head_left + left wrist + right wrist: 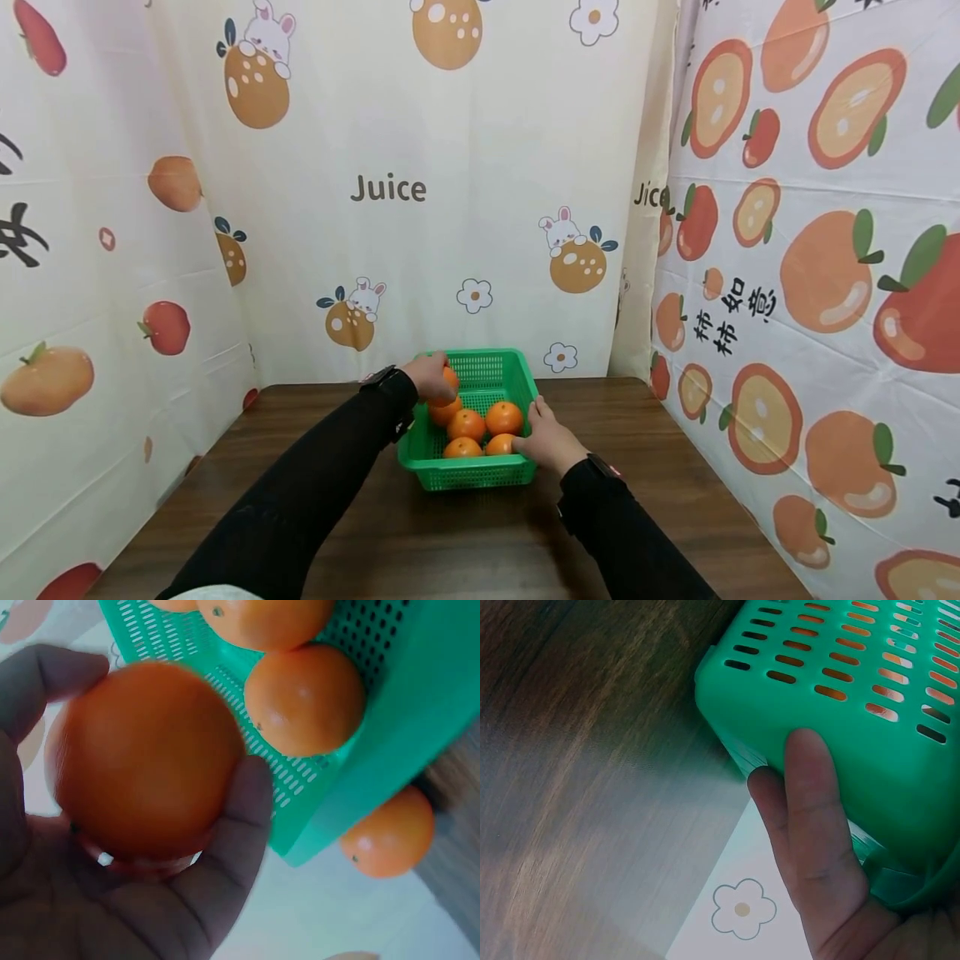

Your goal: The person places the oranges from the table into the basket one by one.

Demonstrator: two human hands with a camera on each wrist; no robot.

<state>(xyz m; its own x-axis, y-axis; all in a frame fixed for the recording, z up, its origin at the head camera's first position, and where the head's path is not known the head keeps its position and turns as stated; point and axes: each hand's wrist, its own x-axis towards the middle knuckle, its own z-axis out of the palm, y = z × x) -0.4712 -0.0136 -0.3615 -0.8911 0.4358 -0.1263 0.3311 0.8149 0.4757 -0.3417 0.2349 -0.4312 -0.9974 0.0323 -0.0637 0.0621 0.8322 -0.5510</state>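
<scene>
My left hand [429, 379] grips an orange [150, 761] over the back left part of a green plastic basket [477, 477]. The thumb and fingers curve round the fruit in the left wrist view. Several more oranges [467, 425] lie inside the basket, mostly toward its front. At the right side of the basket, my right hand [553, 442] holds the wall. Its thumb reaches over the rim, while straight fingers [811, 795] lie against the slotted outer side in the right wrist view.
Beyond the basket wall in the left wrist view, one orange [394, 832] lies outside it. A dark brown wooden table [360, 533] carries the basket. Fruit-printed cloth [480, 233] hangs behind the table and on both sides.
</scene>
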